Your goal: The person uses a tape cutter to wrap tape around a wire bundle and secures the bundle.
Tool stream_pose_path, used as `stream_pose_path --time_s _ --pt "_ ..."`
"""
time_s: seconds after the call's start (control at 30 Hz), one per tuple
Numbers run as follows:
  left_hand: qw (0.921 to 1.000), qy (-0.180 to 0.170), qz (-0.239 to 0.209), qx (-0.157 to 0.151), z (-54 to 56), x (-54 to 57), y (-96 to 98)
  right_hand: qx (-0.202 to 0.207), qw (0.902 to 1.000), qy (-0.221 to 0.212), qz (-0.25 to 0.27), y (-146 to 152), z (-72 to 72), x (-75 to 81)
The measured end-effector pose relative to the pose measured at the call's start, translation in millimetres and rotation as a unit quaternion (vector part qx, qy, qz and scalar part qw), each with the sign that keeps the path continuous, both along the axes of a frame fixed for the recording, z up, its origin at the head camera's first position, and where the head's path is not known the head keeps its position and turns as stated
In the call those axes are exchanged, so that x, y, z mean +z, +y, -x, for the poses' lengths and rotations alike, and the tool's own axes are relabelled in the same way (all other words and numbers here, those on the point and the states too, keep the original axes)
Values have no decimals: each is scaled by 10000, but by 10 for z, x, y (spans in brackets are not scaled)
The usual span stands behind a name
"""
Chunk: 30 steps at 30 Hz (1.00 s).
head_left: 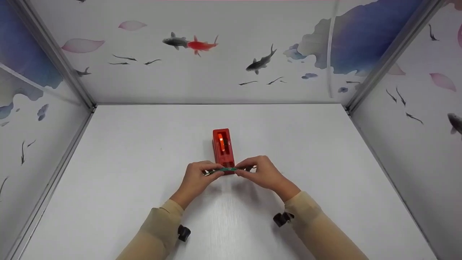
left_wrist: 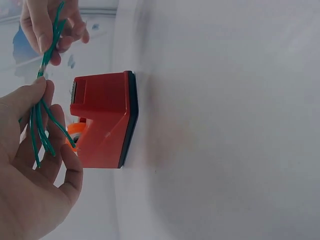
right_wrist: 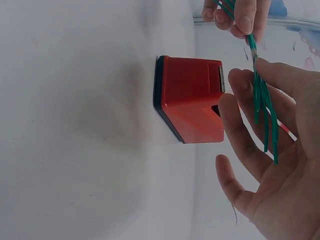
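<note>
Both hands hold a bundle of thin green strands [head_left: 228, 169], stretched level between them just over the near end of a red tape dispenser [head_left: 223, 144]. My left hand [head_left: 196, 177] pinches one side of the bundle between thumb and index finger. On the other side, my right hand [head_left: 261, 172] pinches it the same way, the fingertips of both hands close together. Loose strand ends [left_wrist: 42, 132] fan out over the left palm in the left wrist view, and more ends [right_wrist: 267, 120] hang across the right fingers. A short pale, shiny band [right_wrist: 254, 52] shows mid-bundle between the hands.
An orange roll [head_left: 221, 142] sits inside the dispenser, whose toothed cutting edge [right_wrist: 223, 79] faces the hands. The white table [head_left: 126, 144] is bounded by a back wall [head_left: 216, 83] with printed fish and by side panels on metal posts.
</note>
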State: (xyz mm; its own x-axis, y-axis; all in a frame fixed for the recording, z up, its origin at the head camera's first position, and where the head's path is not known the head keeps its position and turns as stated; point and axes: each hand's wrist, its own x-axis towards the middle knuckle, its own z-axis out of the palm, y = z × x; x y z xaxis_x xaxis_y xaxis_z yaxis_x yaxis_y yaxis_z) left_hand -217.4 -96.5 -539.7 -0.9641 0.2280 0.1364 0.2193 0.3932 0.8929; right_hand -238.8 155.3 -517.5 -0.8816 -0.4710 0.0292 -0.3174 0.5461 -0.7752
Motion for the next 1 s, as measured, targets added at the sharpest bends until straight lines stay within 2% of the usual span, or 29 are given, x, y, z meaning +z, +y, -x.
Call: stream_pose_path --time_s 0.13,0.5,0.77,1.0 --pt "9999 100 66 50 -5 -5 -8 24 10000 -27 45 -13 -7 -8" --pt "9993 333 -167 41 -21 -19 -35 103 9998 -35 189 -31 0 -27" --pt "9972 742 -40 -54 -29 -33 -46 325 9988 11 359 -22 12 -58" --pt "9980 631 -38 -81 -32 -61 -57 441 9980 60 456 -32 12 -83"
